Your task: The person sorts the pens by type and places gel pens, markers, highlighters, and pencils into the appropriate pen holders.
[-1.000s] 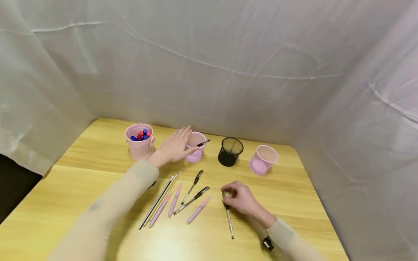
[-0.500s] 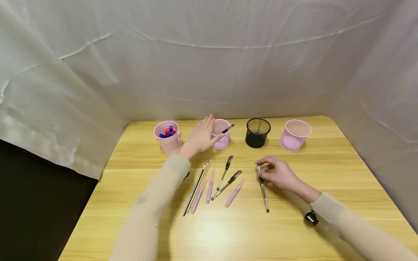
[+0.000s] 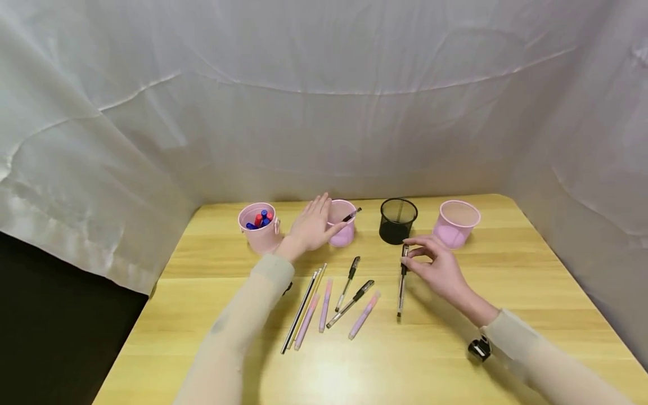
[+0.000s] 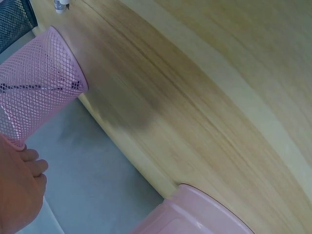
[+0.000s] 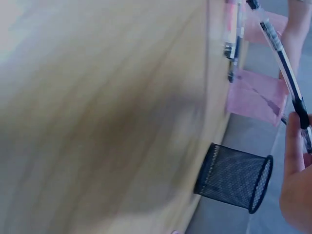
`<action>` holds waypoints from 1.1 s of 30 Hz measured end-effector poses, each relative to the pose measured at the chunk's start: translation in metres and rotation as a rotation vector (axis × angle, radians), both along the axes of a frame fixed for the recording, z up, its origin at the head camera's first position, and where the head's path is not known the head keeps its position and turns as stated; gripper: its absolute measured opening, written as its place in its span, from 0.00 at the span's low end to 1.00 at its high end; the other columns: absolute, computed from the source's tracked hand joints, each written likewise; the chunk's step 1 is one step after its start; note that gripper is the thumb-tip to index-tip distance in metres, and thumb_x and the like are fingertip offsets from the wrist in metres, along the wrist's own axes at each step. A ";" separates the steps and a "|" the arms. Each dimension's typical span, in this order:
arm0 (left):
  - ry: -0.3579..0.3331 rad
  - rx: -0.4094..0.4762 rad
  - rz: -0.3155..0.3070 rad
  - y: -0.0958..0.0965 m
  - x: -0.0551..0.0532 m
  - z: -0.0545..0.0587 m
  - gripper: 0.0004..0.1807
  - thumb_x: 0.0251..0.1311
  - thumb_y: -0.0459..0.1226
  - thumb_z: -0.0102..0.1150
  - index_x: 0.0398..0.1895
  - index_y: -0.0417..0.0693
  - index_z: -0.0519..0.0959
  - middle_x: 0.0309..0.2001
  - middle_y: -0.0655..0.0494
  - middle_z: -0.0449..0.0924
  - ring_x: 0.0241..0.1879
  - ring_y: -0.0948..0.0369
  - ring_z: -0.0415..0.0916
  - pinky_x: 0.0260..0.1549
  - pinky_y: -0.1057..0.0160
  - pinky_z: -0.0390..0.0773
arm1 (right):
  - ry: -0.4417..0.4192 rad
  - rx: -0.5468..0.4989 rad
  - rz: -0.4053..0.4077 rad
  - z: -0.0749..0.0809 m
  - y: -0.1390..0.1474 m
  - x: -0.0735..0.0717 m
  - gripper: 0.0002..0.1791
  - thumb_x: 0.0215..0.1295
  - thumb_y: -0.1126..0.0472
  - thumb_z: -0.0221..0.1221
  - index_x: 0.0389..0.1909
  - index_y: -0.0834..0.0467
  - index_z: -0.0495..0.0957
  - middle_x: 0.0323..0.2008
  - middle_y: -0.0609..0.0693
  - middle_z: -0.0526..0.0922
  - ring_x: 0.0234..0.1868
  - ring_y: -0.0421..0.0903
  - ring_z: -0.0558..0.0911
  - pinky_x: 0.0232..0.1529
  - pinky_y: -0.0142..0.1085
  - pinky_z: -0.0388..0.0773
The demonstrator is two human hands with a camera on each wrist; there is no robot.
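Note:
In the head view my left hand (image 3: 310, 228) lies with straight fingers over the left rim of a pink mesh cup (image 3: 342, 238). One black-and-clear pen (image 3: 352, 214) leans in that cup, its end past the rim by my thumb. My right hand (image 3: 437, 271) pinches a clear gel pen (image 3: 401, 295) near its black-capped end, in front of a black mesh cup (image 3: 395, 232). The right wrist view shows the held gel pen (image 5: 282, 63) raised off the table, slanting up beyond the black cup (image 5: 234, 176). Fingertips curve at the pink cup's rim in the left wrist view.
A pink bucket (image 3: 260, 241) with red and blue pens stands at back left, another pink mesh cup (image 3: 450, 236) at back right. Between my arms lie two gel pens (image 3: 347, 286), several pink-purple highlighters (image 3: 363, 316) and some pencils (image 3: 298, 322). Grey cloth (image 3: 324, 140) hangs behind.
The head view has shifted. My right hand has lifted the gel pen from the table and moved it forward towards the black cup. My left hand stays on the pink cup.

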State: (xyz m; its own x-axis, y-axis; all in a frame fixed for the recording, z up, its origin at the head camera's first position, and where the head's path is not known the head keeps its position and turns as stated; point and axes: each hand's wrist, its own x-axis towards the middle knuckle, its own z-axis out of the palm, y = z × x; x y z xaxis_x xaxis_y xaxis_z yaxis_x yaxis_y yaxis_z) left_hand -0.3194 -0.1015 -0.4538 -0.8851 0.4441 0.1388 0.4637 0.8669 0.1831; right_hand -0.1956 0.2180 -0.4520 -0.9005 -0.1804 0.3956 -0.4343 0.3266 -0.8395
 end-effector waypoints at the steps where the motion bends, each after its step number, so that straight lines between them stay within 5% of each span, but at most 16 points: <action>1: -0.004 -0.001 -0.001 -0.001 0.001 0.000 0.53 0.74 0.69 0.33 0.83 0.34 0.48 0.83 0.38 0.44 0.82 0.43 0.44 0.81 0.50 0.44 | 0.013 -0.030 -0.008 0.000 -0.002 0.000 0.24 0.59 0.78 0.70 0.57 0.71 0.80 0.52 0.62 0.77 0.44 0.35 0.84 0.41 0.29 0.87; 16: -0.011 -0.011 -0.010 -0.012 0.005 -0.004 0.52 0.75 0.68 0.35 0.82 0.34 0.49 0.83 0.38 0.45 0.82 0.43 0.45 0.81 0.50 0.45 | 0.140 -0.366 -0.081 0.015 -0.032 -0.012 0.24 0.57 0.85 0.65 0.56 0.79 0.75 0.53 0.53 0.73 0.45 0.39 0.85 0.43 0.31 0.86; 33: -0.010 -0.019 -0.004 -0.012 0.002 0.001 0.53 0.75 0.69 0.33 0.83 0.35 0.47 0.84 0.39 0.43 0.82 0.44 0.44 0.81 0.52 0.42 | 0.266 -0.505 -0.090 0.043 -0.056 -0.047 0.23 0.59 0.84 0.64 0.56 0.80 0.72 0.52 0.51 0.73 0.47 0.46 0.83 0.45 0.30 0.87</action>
